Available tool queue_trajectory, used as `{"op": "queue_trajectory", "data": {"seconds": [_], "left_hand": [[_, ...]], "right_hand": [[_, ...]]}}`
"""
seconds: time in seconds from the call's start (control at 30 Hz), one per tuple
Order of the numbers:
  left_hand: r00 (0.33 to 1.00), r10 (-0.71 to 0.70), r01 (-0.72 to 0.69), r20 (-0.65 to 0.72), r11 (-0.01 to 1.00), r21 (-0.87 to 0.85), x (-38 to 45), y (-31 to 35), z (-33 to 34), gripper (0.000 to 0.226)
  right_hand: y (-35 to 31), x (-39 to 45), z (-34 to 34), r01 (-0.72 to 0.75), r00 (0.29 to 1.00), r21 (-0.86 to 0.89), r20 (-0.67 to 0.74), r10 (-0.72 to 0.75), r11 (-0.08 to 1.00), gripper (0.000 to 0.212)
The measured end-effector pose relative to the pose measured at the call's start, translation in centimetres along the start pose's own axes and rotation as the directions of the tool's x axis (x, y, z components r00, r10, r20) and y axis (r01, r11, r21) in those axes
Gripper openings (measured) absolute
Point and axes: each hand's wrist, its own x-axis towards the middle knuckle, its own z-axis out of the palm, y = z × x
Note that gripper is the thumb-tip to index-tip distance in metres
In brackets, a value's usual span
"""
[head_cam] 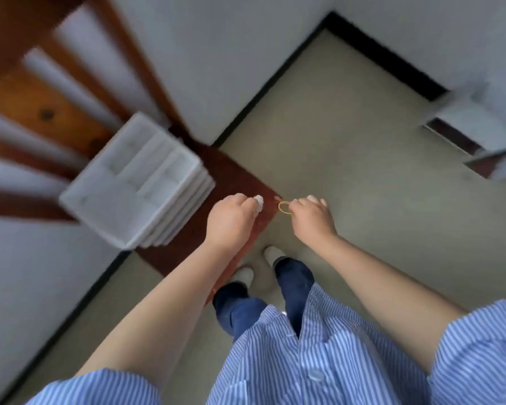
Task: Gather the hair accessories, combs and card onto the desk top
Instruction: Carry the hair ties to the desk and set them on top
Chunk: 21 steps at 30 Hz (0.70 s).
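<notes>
My right hand [311, 219] pinches a thin yellow hair band [284, 207] just off the corner of the reddish-brown desk top [231, 176], above the floor. My left hand [231, 220] hovers over the desk's near edge, fingers curled around a small white object [258, 202] that I cannot identify through the blur. A tiny orange-brown bit [277, 198] lies at the desk corner between both hands. No combs or card are visible.
A white plastic drawer organiser [135, 182] stands on the desk to the left of my hands. Wooden shelf slats [41, 112] rise behind it against a white wall. Beige floor [362, 171] spreads to the right; my shoes [273, 254] are below.
</notes>
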Motion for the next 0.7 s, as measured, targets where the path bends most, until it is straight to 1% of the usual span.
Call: {"op": "queue_trajectory", "data": {"seconds": [0.03, 0.07, 0.13, 0.2, 0.27, 0.33, 0.37, 0.4, 0.43, 0.47, 0.5, 0.57, 0.6, 0.63, 0.7], "left_hand": [[0.993, 0.111, -0.112, 0.043, 0.994, 0.008, 1.2, 2.0, 0.0, 0.014], [0.971, 0.221, -0.224, 0.086, 0.974, 0.021, 2.3, 4.2, 0.1, 0.016], [0.9, 0.402, -0.416, 0.17, 0.907, 0.057, 3.8, 9.1, 0.4, 0.017], [0.811, 0.546, -0.563, 0.208, 0.826, 0.029, 4.4, 14.7, 1.4, 0.011], [0.705, 0.645, -0.681, 0.295, 0.731, 0.027, 4.0, 20.6, 3.2, 0.019], [0.552, 0.752, -0.801, 0.359, 0.598, -0.021, 2.2, 27.4, 4.7, 0.021], [0.46, 0.805, -0.856, 0.376, 0.514, -0.053, 0.7, 31.1, 5.4, 0.018], [0.355, 0.867, -0.912, 0.35, 0.403, -0.073, -0.9, 34.7, 6.1, 0.013], [0.22, 0.919, -0.963, 0.327, 0.259, -0.079, -2.9, 38.5, 6.5, 0.008], [0.092, 0.945, -0.99, 0.314, 0.122, -0.076, -5.2, 42.5, 7.1, 0.014], [-0.009, 0.96, -0.998, 0.28, 0.01, -0.066, -7.5, 46.4, 7.8, 0.023], [-0.164, 0.958, -0.986, 0.236, -0.152, -0.067, -12.5, 54.2, 9.9, 0.03], [-0.226, 0.951, -0.974, 0.21, -0.215, -0.071, -15.2, 57.9, 11.2, 0.031], [-0.28, 0.94, -0.96, 0.194, -0.27, -0.08, -17.9, 61.5, 12.7, 0.031], [-0.364, 0.908, -0.931, 0.208, -0.344, -0.123, -23.2, 67.9, 15.5, 0.028]], "right_hand": [[1.5, -1.3, -1.4, -0.089, 0.994, 0.01, -0.055, 0.089, 0.996, 0.016], [2.8, -2.9, -2.7, -0.165, 0.979, 0.024, -0.119, 0.167, 0.986, 0.014], [5.1, -6.9, -5.4, -0.291, 0.921, 0.065, -0.251, 0.298, 0.955, 0.006], [7.2, -11.9, -7.7, -0.418, 0.828, 0.104, -0.366, 0.425, 0.903, 0.003], [9.5, -18.1, -9.4, -0.531, 0.705, 0.13, -0.48, 0.522, 0.837, 0.013], [11.6, -25.3, -10.7, -0.649, 0.581, 0.12, -0.56, 0.591, 0.752, 0.025], [12.6, -29.2, -11.2, -0.709, 0.51, 0.13, -0.584, 0.632, 0.693, 0.028], [13.5, -32.9, -11.5, -0.764, 0.433, 0.15, -0.603, 0.67, 0.628, 0.029], [14.4, -36.7, -11.5, -0.814, 0.347, 0.173, -0.621, 0.703, 0.555, 0.029], [15.3, -40.7, -11.5, -0.858, 0.255, 0.196, -0.64, 0.725, 0.475, 0.029], [16.3, -44.6, -11.5, -0.888, 0.174, 0.218, -0.656, 0.734, 0.406, 0.029], [18.3, -52.3, -11.2, -0.925, 0.051, 0.247, -0.672, 0.738, 0.289, 0.029], [19.3, -56.1, -11.0, -0.94, -0.004, 0.252, -0.681, 0.732, 0.23, 0.029], [20.4, -60.0, -10.8, -0.952, -0.055, 0.253, -0.694, 0.718, 0.171, 0.03], [22.2, -67.6, -10.1, -0.964, -0.136, 0.255, -0.699, 0.703, 0.068, 0.031]]}}
